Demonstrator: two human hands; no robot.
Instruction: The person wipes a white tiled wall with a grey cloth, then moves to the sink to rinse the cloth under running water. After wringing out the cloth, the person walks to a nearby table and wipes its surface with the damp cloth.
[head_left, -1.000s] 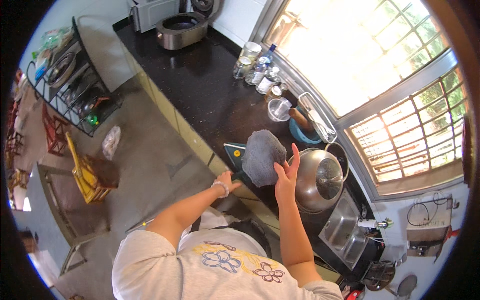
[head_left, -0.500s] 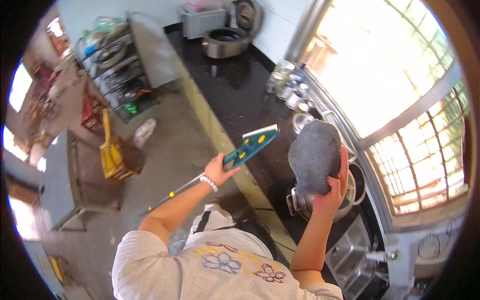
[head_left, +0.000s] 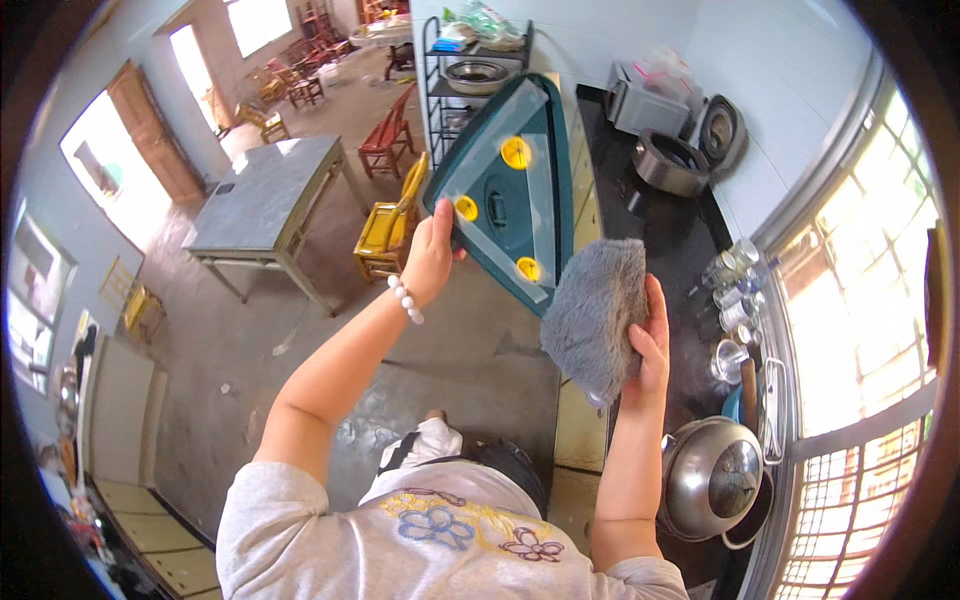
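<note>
My left hand (head_left: 428,262) grips the left edge of a dark green triangular mop head (head_left: 503,215), held up with its flat side towards me. Pale strips run along its edges and yellow round knobs sit near its corners; the pole does not show. In my right hand (head_left: 652,345) is a grey fluffy mop pad (head_left: 598,315), pinched at its right side between thumb and fingers. The pad's left part reaches close to the lower corner of the mop head; I cannot tell whether they touch.
Along the right runs a black counter (head_left: 655,235) with a rice cooker (head_left: 672,162), glass jars (head_left: 738,300) and a lidded metal pot (head_left: 710,478). Ahead stand a wire shelf (head_left: 432,90) and a yellow chair (head_left: 385,230). A grey table (head_left: 265,195) stands to the left.
My view has swung left. The mop head has turned from edge-on to flat-on and come up nearer the pad. The pad has moved left, still in my right hand.
</note>
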